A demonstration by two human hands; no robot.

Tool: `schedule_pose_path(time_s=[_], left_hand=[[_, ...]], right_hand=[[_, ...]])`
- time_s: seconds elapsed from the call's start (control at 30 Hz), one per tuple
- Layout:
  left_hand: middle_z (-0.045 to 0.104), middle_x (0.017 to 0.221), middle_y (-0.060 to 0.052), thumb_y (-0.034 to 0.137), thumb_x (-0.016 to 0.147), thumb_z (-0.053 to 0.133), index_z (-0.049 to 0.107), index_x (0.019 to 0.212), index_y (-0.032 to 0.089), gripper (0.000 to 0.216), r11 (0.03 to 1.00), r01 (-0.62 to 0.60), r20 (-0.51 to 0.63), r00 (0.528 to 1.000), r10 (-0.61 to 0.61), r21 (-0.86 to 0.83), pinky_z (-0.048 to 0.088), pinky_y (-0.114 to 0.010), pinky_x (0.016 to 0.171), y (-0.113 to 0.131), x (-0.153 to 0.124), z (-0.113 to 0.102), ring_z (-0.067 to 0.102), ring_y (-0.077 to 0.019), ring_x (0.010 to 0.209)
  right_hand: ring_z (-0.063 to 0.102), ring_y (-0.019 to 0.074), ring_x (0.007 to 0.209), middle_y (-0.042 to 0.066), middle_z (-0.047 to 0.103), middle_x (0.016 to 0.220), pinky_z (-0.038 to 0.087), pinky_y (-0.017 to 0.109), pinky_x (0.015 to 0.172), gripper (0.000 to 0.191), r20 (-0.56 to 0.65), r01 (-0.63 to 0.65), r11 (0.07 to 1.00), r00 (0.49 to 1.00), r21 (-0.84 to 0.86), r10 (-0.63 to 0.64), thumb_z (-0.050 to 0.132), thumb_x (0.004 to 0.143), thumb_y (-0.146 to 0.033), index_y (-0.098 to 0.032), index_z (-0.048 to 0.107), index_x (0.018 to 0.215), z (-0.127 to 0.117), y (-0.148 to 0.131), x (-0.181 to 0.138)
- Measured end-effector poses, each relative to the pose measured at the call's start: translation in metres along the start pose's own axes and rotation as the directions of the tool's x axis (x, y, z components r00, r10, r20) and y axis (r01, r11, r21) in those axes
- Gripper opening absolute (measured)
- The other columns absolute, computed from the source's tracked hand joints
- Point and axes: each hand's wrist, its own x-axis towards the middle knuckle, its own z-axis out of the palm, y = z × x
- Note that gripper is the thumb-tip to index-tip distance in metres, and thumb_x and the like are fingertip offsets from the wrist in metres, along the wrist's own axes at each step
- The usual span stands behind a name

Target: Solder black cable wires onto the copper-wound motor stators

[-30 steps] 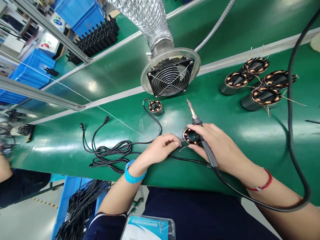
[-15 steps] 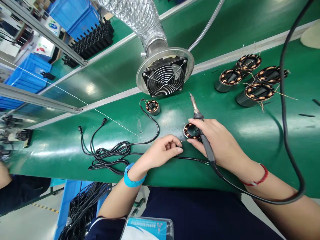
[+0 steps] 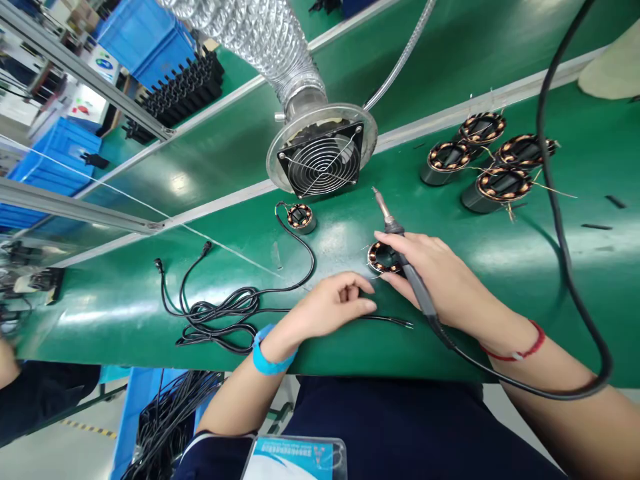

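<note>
My right hand (image 3: 440, 280) grips a soldering iron (image 3: 400, 237) with its tip pointing up and away, while the fingers also rest on a small copper-wound stator (image 3: 379, 257) on the green bench (image 3: 150, 300). My left hand (image 3: 333, 305) lies just left of that stator with the fingers curled together, over a thin black cable (image 3: 390, 321); whether it pinches a fine wire is too small to tell. A second stator (image 3: 299, 217) with a black lead sits further back.
A fume fan (image 3: 323, 160) on a silver duct stands behind the work. Several wound stators on black cylinders (image 3: 493, 183) stand at the right. Coiled black cables (image 3: 220, 310) lie at the left. The iron's thick cord (image 3: 575, 267) loops round the right.
The left hand has drawn back slightly from the stator toward me and its fingers have loosened. The right hand and soldering iron have hardly moved.
</note>
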Motion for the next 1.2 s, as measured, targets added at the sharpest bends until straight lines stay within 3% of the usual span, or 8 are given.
schedule_pose_path(time_s=[0.1, 0.17, 0.3, 0.43, 0.87, 0.97, 1.07, 1.2], left_hand=[[0.058, 0.098, -0.004, 0.024, 0.083, 0.063, 0.064, 0.098, 0.019, 0.016, 0.889, -0.044, 0.027, 0.999, 0.035, 0.457, 0.042, -0.029, 0.073, 0.002, -0.009, 0.010, 0.053, -0.0158, 0.081], [0.058, 0.099, -0.005, 0.020, 0.086, 0.057, 0.062, 0.091, 0.019, 0.008, 0.849, -0.062, 0.009, 0.998, 0.067, 0.524, 0.042, -0.029, 0.074, 0.005, -0.012, 0.013, 0.054, -0.0168, 0.084], [0.055, 0.075, 0.001, 0.023, 0.085, 0.057, 0.059, 0.080, 0.018, 0.007, 0.966, -0.053, -0.168, 0.981, 0.098, 0.255, 0.038, -0.025, 0.063, 0.010, -0.018, 0.004, 0.047, -0.0115, 0.066], [0.044, 0.057, 0.006, 0.036, 0.084, 0.061, 0.062, 0.083, 0.016, 0.020, 0.999, -0.007, -0.160, 0.987, -0.002, -0.053, 0.025, -0.023, 0.050, 0.012, -0.026, -0.011, 0.033, -0.0071, 0.050], [0.038, 0.053, 0.007, 0.036, 0.079, 0.066, 0.060, 0.077, 0.014, 0.023, 0.974, -0.004, -0.061, 0.998, -0.010, -0.225, 0.021, -0.022, 0.049, 0.010, -0.028, -0.013, 0.029, -0.0051, 0.049], [0.041, 0.058, 0.007, 0.034, 0.077, 0.069, 0.059, 0.082, 0.015, 0.022, 0.944, -0.052, -0.112, 0.994, 0.016, -0.327, 0.024, -0.022, 0.050, 0.011, -0.025, -0.012, 0.032, -0.0052, 0.052], [0.042, 0.060, 0.007, 0.035, 0.078, 0.065, 0.053, 0.086, 0.018, 0.023, 0.826, -0.154, -0.212, 0.976, 0.043, -0.542, 0.024, -0.021, 0.048, 0.013, -0.018, -0.007, 0.034, -0.0056, 0.051], [0.040, 0.053, 0.008, 0.040, 0.079, 0.064, 0.048, 0.080, 0.019, 0.027, 0.752, -0.180, -0.192, 0.979, 0.073, -0.634, 0.024, -0.020, 0.045, 0.018, -0.009, 0.002, 0.034, -0.0056, 0.046]], right_hand=[[0.061, 0.0280, 0.112, 0.014, 0.064, 0.121, 0.050, 0.044, 0.091, 0.048, 0.004, 0.014, 0.999, 1.000, 0.051, -0.014, 0.054, 0.087, -0.021, -0.016, 0.045, 0.134, -0.006, 0.005, 0.000], [0.061, 0.0274, 0.115, 0.013, 0.064, 0.124, 0.049, 0.044, 0.095, 0.050, -0.038, 0.007, 0.995, 0.999, 0.103, -0.003, 0.053, 0.086, -0.018, -0.019, 0.044, 0.135, -0.011, 0.004, -0.001], [0.066, 0.0226, 0.109, 0.006, 0.071, 0.110, 0.053, 0.038, 0.092, 0.047, -0.140, -0.074, 0.969, 0.984, 0.237, 0.109, 0.054, 0.089, -0.017, -0.025, 0.044, 0.135, -0.023, -0.011, -0.002], [0.072, 0.0163, 0.089, 0.001, 0.072, 0.097, 0.058, 0.029, 0.081, 0.041, -0.127, -0.129, 0.894, 0.971, 0.429, 0.201, 0.055, 0.091, -0.018, -0.027, 0.048, 0.130, -0.030, -0.035, -0.002], [0.068, 0.0130, 0.081, 0.000, 0.070, 0.086, 0.058, 0.027, 0.076, 0.036, -0.034, -0.206, 0.693, 0.948, 0.691, 0.316, 0.059, 0.087, -0.019, -0.026, 0.052, 0.122, -0.026, -0.053, 0.004], [0.067, 0.0121, 0.076, -0.001, 0.068, 0.083, 0.057, 0.026, 0.073, 0.036, -0.007, -0.213, 0.688, 0.953, 0.693, 0.303, 0.058, 0.086, -0.017, -0.025, 0.052, 0.120, -0.025, -0.053, 0.004], [0.065, 0.0107, 0.070, -0.001, 0.066, 0.084, 0.056, 0.023, 0.065, 0.039, 0.037, -0.237, 0.668, 0.954, 0.705, 0.299, 0.056, 0.084, -0.015, -0.024, 0.050, 0.122, -0.021, -0.053, 0.005], [0.064, 0.0092, 0.068, -0.001, 0.064, 0.086, 0.056, 0.022, 0.063, 0.042, 0.040, -0.249, 0.645, 0.947, 0.722, 0.320, 0.057, 0.083, -0.015, -0.025, 0.047, 0.123, -0.016, -0.055, 0.006]])
